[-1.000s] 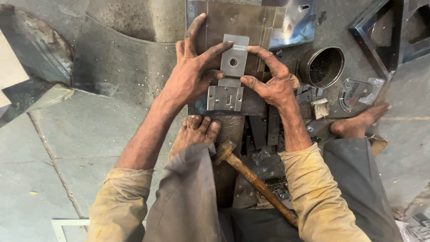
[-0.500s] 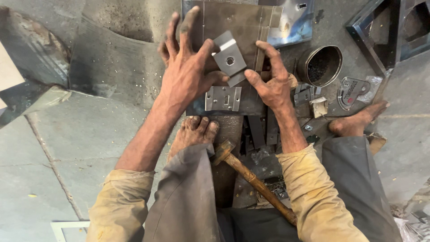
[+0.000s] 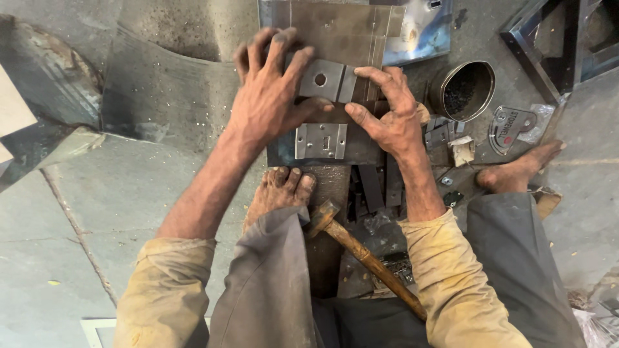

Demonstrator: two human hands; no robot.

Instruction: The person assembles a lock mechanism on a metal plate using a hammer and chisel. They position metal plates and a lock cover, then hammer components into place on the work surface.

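The left hand (image 3: 267, 103) and right hand (image 3: 387, 119) are pressing flat, grips spread, on a small holed steel plate (image 3: 325, 80); stiff, sharp-edged, probably best pinched by its edges.

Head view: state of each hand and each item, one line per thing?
left hand: spread flat, pressing on the small plate
right hand: fingers splayed, pressing on the sheet beside the plate
small plate with hole: lying flat on the sheet
slotted plate: flat, untouched
metal sheet: flat on the floor
hammer: lying down, unheld
tin can: open, tipped, dark contents
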